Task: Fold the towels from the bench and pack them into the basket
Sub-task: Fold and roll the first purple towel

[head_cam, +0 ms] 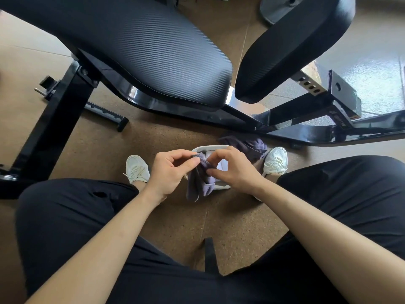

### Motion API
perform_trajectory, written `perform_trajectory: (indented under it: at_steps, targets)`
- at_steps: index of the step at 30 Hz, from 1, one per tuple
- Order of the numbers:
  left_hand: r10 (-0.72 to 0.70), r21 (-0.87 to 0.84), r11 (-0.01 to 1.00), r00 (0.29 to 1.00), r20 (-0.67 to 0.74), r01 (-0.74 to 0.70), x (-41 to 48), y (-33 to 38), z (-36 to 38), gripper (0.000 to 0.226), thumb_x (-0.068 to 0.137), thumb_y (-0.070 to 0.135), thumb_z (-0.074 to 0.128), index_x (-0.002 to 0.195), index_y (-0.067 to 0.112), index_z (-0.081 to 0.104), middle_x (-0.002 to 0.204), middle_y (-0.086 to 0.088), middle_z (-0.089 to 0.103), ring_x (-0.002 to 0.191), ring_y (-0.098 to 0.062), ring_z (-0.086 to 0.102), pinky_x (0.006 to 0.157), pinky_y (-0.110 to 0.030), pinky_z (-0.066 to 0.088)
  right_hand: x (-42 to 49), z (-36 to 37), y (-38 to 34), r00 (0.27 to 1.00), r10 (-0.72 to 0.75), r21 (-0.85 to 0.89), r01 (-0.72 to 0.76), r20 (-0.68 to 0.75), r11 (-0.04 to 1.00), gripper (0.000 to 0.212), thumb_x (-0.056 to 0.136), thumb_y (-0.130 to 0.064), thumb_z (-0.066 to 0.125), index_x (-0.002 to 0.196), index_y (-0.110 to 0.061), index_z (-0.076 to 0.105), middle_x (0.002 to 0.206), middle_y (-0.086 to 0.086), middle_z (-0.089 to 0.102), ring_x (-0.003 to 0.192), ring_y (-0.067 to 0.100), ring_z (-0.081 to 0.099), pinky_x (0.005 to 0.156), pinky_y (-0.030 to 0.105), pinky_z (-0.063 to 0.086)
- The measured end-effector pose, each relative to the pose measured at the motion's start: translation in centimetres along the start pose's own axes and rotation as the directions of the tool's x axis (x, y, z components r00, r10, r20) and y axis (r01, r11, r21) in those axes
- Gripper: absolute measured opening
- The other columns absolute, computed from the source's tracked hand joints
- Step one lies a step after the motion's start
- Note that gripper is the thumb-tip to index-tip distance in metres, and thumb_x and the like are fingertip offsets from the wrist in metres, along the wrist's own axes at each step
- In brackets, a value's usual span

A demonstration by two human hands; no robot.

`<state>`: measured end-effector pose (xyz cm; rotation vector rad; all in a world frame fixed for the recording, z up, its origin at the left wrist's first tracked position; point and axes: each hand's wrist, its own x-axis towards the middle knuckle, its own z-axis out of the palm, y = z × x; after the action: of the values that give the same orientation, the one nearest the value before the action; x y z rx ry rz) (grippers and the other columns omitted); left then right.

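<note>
Seen from above: knees apart in black trousers (65, 227), forearms bare. Between the knees, held up over the cork-patterned floor (230, 227): a grey-purple towel (200, 185), pinched at its bunched top edge by left hand (168, 172) and right hand (235, 170), close together. Left fingers (186, 166) curled, thumb against the cloth; right fingers (215, 159) curled likewise on the same edge. Rest of the towel hanging loose in front of the basket (210, 148), a light grey fabric one standing on the floor between left sneaker (137, 168) and right sneaker (276, 160), both white, laced. Just behind the basket, beside the right sneaker: a second purple towel (247, 144), crumpled on the floor by the frame. Beyond, the worktop (153, 51): black padded weight bench, ribbed seat, separate back pad (285, 47), glossy black steel frame. Gold lettering (341, 122) on the right frame rail, too small and skewed to read.
</note>
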<state>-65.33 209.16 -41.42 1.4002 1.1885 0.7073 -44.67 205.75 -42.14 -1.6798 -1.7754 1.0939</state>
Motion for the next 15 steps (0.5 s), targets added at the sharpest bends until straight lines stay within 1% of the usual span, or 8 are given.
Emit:
perform_trajectory:
  at_steps: [3,5,7,8,9,11,13,15]
  targets:
    - [0.010,-0.057,0.998,1.000,-0.019,-0.011,0.1,0.0,-0.7,0.010,0.086,0.030,0.071,0.091,0.033,0.080,0.093,0.002,0.078,0.094,-0.019,0.071,0.087,-0.040,0.056,0.1,0.1,0.5,1.000,0.004,-0.034,-0.003,0.024,0.999,0.004,0.088,-0.023,0.077,0.090,-0.022,0.074,0.088,-0.015,0.069,0.088,-0.002,0.055,0.081,0.008,0.035]
    - [0.016,-0.081,0.997,0.999,-0.046,-0.020,0.2,-0.1,-1.5,0.012,0.087,0.034,0.067,0.094,0.031,0.077,0.093,0.001,0.075,0.095,-0.020,0.068,0.087,-0.041,0.055,0.2,0.0,1.0,0.998,0.017,-0.087,-0.012,0.063,0.996,0.008,0.089,-0.024,0.075,0.087,-0.029,0.069,0.084,-0.021,0.064,0.091,0.002,0.052,0.084,0.015,0.033]
    - [0.022,-0.076,0.997,0.998,-0.054,-0.026,0.3,-0.3,-2.3,0.013,0.096,0.025,0.063,0.103,0.021,0.073,0.096,-0.001,0.072,0.097,-0.020,0.066,0.087,-0.039,0.055,0.3,0.0,1.6,0.989,0.057,-0.203,-0.029,0.133,0.979,0.005,0.089,-0.027,0.072,0.090,-0.029,0.068,0.087,-0.017,0.065,0.100,0.012,0.047,0.090,0.036,0.034]
    - [0.029,-0.060,0.998,0.998,-0.061,-0.033,0.4,-0.3,-2.7,0.014,0.100,0.018,0.059,0.106,0.016,0.071,0.097,-0.001,0.071,0.097,-0.018,0.066,0.086,-0.034,0.055,0.4,0.0,2.1,0.983,0.086,-0.264,-0.041,0.161,0.964,0.004,0.089,-0.028,0.071,0.093,-0.028,0.069,0.090,-0.014,0.067,0.104,0.016,0.046,0.091,0.039,0.033]
    - [0.037,-0.041,0.998,0.996,-0.078,-0.041,0.4,-0.3,-3.1,0.014,0.103,0.013,0.055,0.108,0.013,0.068,0.096,0.001,0.070,0.096,-0.014,0.065,0.084,-0.030,0.054,0.4,0.0,2.5,0.977,0.115,-0.314,-0.054,0.179,0.948,0.007,0.089,-0.030,0.071,0.096,-0.028,0.070,0.092,-0.011,0.068,0.105,0.018,0.045,0.091,0.040,0.032]
    - [0.050,-0.018,0.998,0.988,-0.148,-0.053,0.6,-0.2,-4.0,0.017,0.105,0.014,0.052,0.106,0.020,0.068,0.095,0.005,0.069,0.094,-0.011,0.064,0.085,-0.028,0.053,0.4,-0.2,3.5,0.967,0.159,-0.382,-0.073,0.199,0.921,0.010,0.089,-0.031,0.070,0.099,-0.029,0.070,0.096,-0.010,0.068,0.109,0.019,0.044,0.089,0.039,0.028]
    - [0.049,-0.009,0.999,0.973,-0.226,-0.052,1.0,-0.5,-5.3,0.017,0.102,0.025,0.053,0.104,0.031,0.069,0.098,0.005,0.071,0.099,-0.016,0.066,0.091,-0.037,0.054,0.2,-0.9,4.4,0.965,0.184,-0.441,-0.086,0.185,0.893,0.009,0.090,-0.031,0.069,0.099,-0.031,0.069,0.098,-0.011,0.067,0.111,0.018,0.043,0.090,0.041,0.027]
    - [0.044,0.034,0.999,0.965,-0.258,-0.037,1.3,-0.8,-6.7,0.017,0.101,0.032,0.053,0.105,0.036,0.069,0.105,0.001,0.072,0.106,-0.022,0.067,0.096,-0.045,0.055,0.0,-1.7,5.3,0.971,0.198,-0.475,-0.110,0.138,0.873,0.008,0.091,-0.032,0.069,0.098,-0.033,0.068,0.098,-0.012,0.066,0.110,0.017,0.043,0.089,0.040,0.028]
